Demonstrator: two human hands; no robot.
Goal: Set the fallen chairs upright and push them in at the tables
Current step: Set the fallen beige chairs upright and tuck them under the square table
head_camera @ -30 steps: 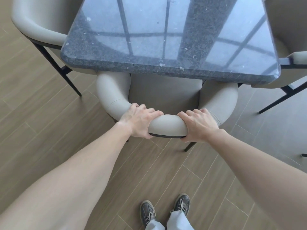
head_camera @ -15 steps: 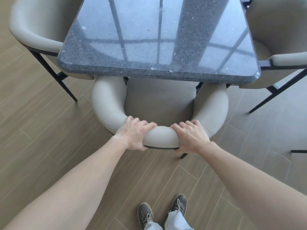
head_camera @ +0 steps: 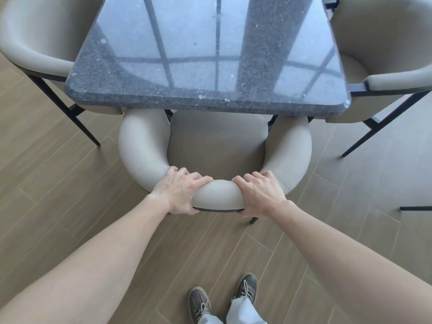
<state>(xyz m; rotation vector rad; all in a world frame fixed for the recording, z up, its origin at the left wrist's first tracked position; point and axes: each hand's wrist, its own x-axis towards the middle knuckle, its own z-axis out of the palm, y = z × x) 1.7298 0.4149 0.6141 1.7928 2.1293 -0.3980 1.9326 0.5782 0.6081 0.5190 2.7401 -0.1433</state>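
Your left hand (head_camera: 180,191) and right hand (head_camera: 259,194) both grip the upright chair's (head_camera: 217,146) backrest; the table (head_camera: 205,54) lies just beyond them.

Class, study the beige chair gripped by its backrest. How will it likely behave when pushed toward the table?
The chair probably slides, not rolls: its one visible thin leg shows no wheel on the smooth floor. The padded backrest likely gives slightly under the left hand and right hand. Pushed this high, it might tip.
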